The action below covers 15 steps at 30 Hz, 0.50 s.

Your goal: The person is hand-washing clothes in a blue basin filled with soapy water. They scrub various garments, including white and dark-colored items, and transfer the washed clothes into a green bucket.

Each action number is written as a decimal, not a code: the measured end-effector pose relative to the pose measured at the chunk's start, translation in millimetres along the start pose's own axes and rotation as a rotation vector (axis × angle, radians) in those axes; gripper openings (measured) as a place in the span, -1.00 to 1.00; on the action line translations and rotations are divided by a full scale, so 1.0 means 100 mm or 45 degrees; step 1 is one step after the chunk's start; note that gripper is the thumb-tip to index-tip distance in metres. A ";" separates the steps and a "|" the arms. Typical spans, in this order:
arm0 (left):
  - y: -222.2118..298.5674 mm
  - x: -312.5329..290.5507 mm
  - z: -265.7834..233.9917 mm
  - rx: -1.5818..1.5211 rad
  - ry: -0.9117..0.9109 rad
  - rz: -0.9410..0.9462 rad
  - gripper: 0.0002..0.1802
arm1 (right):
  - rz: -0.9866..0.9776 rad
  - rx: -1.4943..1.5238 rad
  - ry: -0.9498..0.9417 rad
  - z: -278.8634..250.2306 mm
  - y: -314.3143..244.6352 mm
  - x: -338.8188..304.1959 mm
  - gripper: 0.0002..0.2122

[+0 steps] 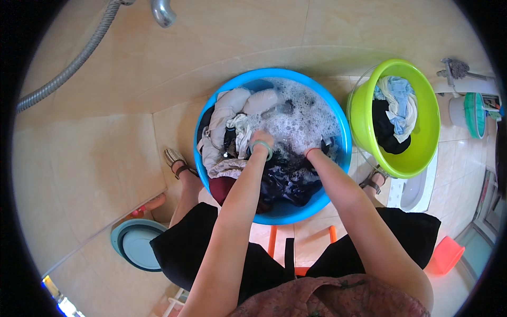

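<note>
Both my arms reach down into a large round blue tub (346, 142) of soapy water and clothes. The back of my left hand (263, 138), with a green bangle at the wrist, shows at the edge of the foam; its fingers are hidden. My right hand (311, 151) is sunk past the wrist, just below a red cord, so its grip cannot be seen. Between and below the hands lies dark wet clothing (290, 182). Pale garments (224, 119) are heaped at the tub's left, with a maroon cloth (221, 189) under them. White suds (309, 113) cover the far right water.
A lime-green bucket (364, 113) holding blue, white and black clothes stands right of the tub. A grey basin (138, 245) sits at lower left, a coral container (448, 254) at lower right. A metal shower hose (74, 66) and a spout (163, 15) hang at upper left.
</note>
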State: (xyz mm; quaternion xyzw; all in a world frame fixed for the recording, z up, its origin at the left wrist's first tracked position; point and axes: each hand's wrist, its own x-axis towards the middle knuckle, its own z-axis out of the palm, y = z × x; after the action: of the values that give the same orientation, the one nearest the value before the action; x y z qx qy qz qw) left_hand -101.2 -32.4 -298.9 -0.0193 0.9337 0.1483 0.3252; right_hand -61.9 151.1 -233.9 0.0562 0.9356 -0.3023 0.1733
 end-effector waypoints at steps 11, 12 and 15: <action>0.48 -1.07 -0.75 -2.671 -0.750 0.312 -0.30 | -0.658 0.721 0.393 -0.96 -1.02 -1.10 -0.73; 0.53 -1.10 -0.84 -2.747 -0.978 0.355 -0.34 | -0.733 0.715 0.374 -1.07 -1.14 -1.26 -0.72; 0.78 -1.51 -1.18 -2.813 -0.985 0.231 -0.45 | -0.840 0.525 0.259 -1.33 -1.43 -1.66 -0.72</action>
State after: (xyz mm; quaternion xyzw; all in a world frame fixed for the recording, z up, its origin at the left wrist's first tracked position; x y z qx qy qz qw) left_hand -63.3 -1.5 -98.4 -0.1782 0.1347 0.8968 0.3820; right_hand 24.3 112.5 4.2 -0.1840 0.8354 -0.5162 -0.0417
